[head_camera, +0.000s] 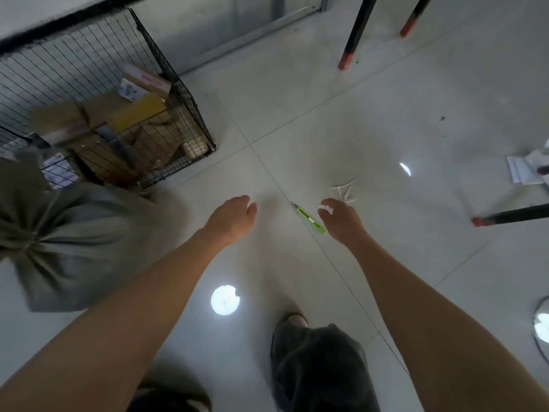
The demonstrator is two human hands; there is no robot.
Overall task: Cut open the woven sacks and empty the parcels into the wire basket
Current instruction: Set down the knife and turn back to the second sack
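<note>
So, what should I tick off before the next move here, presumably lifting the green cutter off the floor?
1. Green cutter in reach: ok, it lies on the floor right beside the right hand.
2. Blade retracted: cannot tell, the tip is too blurred.
3. Right hand free: cannot tell, a small white scrap shows at its fingertips.
4. Left hand free: ok, it holds nothing.
5. Sack ready to cut: ok, it lies tied shut on the floor next to the wire basket.
6. Room in the basket: ok, the parcels sit well below its rim.
</note>
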